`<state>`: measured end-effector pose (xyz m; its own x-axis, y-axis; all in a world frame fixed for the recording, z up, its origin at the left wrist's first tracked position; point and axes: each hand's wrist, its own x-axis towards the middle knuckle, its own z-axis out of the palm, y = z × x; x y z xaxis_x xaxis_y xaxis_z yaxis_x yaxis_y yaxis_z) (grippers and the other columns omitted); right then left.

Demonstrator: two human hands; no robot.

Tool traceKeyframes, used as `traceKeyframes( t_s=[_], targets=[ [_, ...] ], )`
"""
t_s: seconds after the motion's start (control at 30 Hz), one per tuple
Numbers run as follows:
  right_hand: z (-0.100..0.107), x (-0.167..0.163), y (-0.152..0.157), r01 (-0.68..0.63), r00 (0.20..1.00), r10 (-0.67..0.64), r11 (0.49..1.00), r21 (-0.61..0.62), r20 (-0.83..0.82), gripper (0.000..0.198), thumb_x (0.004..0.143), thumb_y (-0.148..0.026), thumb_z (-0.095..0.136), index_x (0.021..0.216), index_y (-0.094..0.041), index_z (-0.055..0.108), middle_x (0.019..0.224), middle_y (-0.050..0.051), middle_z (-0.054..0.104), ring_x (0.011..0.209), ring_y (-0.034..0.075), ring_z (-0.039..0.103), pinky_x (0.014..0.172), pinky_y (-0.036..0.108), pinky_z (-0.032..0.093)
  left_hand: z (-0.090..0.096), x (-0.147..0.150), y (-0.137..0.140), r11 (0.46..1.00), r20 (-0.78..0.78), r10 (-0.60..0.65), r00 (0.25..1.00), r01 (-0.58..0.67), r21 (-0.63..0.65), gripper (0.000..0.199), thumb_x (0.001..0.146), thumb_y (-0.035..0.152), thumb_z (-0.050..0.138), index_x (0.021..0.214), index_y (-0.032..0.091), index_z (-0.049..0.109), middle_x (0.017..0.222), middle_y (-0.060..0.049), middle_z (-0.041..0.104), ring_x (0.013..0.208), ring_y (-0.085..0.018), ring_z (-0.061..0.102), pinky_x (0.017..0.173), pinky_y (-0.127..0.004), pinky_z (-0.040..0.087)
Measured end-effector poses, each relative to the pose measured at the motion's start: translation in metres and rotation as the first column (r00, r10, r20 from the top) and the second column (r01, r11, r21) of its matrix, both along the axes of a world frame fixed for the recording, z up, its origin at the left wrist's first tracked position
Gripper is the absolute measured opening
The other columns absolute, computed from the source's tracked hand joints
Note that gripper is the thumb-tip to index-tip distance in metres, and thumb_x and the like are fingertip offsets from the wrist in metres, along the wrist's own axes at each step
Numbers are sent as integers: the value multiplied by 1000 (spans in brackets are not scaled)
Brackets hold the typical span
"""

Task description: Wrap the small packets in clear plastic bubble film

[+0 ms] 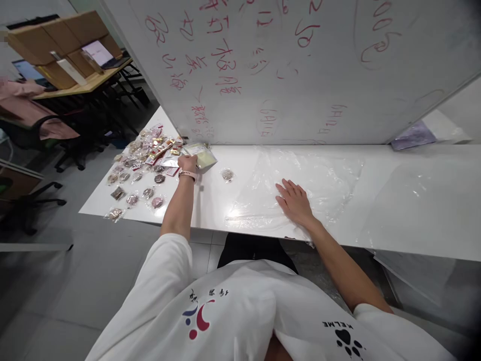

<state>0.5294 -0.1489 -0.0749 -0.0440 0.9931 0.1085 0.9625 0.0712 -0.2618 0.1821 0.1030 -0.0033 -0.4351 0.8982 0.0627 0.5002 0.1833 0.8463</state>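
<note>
At the left part of the white table, my left hand (188, 163) is closed on the near edge of a flat pale green packet (205, 156). Its fingertips are partly hidden from view. A spread-out clear plastic sheet or bag (255, 193) lies in front of me. My right hand (295, 200) rests flat on it, palm down, fingers stretched and slightly apart. Between the two hands sits one small round item in a clear wrapper (227, 174). Left of my left hand is a spread of small wrapped pieces (131, 163), brown, pink and grey, some with red and gold labels.
A whiteboard (263, 75) with red writing stands along the table's (210, 210) back edge. More clear plastic film (421, 210) covers the right side, near a purple package (413, 136). At far left are an office chair (41, 135), a seated person's pink sleeve, and a laptop (101, 54).
</note>
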Motion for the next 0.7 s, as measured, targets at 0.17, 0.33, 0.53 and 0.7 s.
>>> traceKeyframes(
  t_s=[0.17,0.33,0.53,0.7],
  targets=[
    [4,4,1,-123,989,119,992,-34,-88,59,103,-52,25,153,-25,39,164,3,25,153,22,18,125,47,19,43,24,-48,923,173,-306,936,248,294,19,74,25,68,64,17,54,64,2,53,65,-11,52,61,-22,45],
    [9,15,0,-110,860,60,992,-69,-507,56,94,-54,51,146,-33,48,154,4,45,144,30,39,116,56,36,66,86,-131,493,348,-834,429,862,119,26,74,40,74,82,17,65,82,-3,67,72,-16,64,60,-28,53],
    [13,52,-23,461,396,-265,886,-59,-879,43,89,-41,55,126,-22,63,128,10,65,114,24,64,103,47,51,5,160,-169,333,48,-927,371,877,-347,17,86,31,64,77,16,61,86,-9,68,78,-20,64,66,-33,52],
    [8,51,-93,692,586,-421,704,158,-693,41,91,-41,50,122,-19,65,124,14,64,111,27,60,96,48,52,-13,161,-184,461,-232,-884,406,837,-295,50,86,37,64,131,18,51,120,-15,65,109,-30,59,85,-44,50]
  ],
)
